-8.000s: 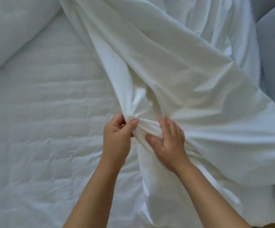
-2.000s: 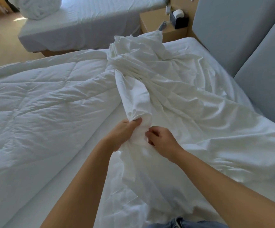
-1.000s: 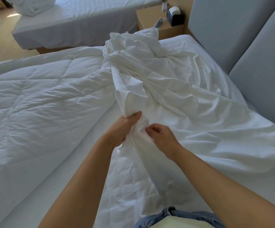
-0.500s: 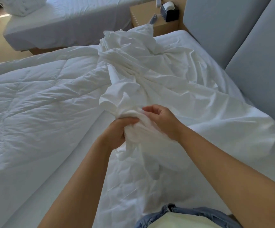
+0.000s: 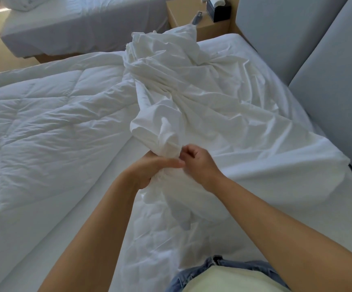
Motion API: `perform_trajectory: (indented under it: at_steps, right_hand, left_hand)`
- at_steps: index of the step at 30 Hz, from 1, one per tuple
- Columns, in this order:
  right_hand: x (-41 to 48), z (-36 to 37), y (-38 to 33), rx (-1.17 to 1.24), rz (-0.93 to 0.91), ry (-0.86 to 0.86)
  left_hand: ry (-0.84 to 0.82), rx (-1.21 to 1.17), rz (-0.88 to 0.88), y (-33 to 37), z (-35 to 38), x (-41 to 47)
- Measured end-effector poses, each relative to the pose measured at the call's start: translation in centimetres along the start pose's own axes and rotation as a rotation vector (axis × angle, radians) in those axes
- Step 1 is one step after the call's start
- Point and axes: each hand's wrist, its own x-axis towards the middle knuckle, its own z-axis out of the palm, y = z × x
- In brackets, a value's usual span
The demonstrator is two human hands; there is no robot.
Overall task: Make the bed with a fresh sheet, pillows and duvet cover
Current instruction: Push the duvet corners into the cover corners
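Left hand (image 5: pixel 154 168) grips bunched sheet (image 5: pixel 213 106) over bed (image 5: pixel 99 199) middle; right hand (image 5: pixel 199 163), fingers (image 5: pixel 188 152) curled, seemingly pinches same fold (contact partly hidden). Sheet rumpled toward headboard (image 5: pixel 329 85), duvet (image 5: pixel 44 123) beside it.

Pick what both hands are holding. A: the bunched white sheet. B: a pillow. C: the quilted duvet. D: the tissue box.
A: the left hand and the right hand both grip the bunched white sheet, while the quilted duvet lies untouched to the left.

Bare forearms, pale-yellow top, blue jeans
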Motion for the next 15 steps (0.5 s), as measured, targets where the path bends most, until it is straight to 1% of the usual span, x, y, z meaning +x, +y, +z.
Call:
perform_trajectory:
  at_steps: [1,2,3,4,5,6,7,10,11,14,15]
  right_hand:
    - [0.2,-0.2,-0.9,0.059,-0.025,0.052]
    - [0.4,-0.2,-1.7,0.115,-0.051,0.067]
    - [0.4,0.0,-2.6,0.162,-0.076,0.028]
    - [0.4,0.6,-3.2,0.173,-0.106,-0.049]
    - [0.2,1.2,-3.8,0.166,-0.122,-0.134]
    - [0.3,1.7,-4.1,0.141,-0.131,-0.184]
    - [0.4,1.8,-4.5,0.119,-0.141,-0.183]
    - [1.4,0.2,-4.4,-0.019,-0.195,-0.025]
    - [1.6,-0.7,-4.0,-0.062,-0.171,-0.043]
    - [0.9,-1.9,-1.2,-0.195,0.020,-0.253]
    - [0.5,-1.8,-0.4,-0.236,0.047,-0.285]
  left_hand:
    - [0.021,0.114,-0.045,-0.4,0.1,0.0]
    - [0.034,0.221,-0.094,-0.8,0.3,0.0]
    - [0.049,0.275,-0.123,-1.0,0.7,0.1]
    - [0.071,0.272,-0.113,-1.0,1.0,0.1]
    - [0.087,0.229,-0.074,-0.8,1.3,0.2]
    - [0.093,0.157,-0.028,-0.6,1.5,0.1]
    - [0.094,0.062,0.015,-0.4,1.5,0.1]
    - [0.088,-0.233,0.063,-0.2,1.1,-0.4]
    - [0.101,-0.308,0.069,-0.1,1.0,-0.6]
    - [0.184,-0.439,0.086,0.5,0.7,-0.7]
    - [0.208,-0.456,0.087,0.7,0.6,-0.7]
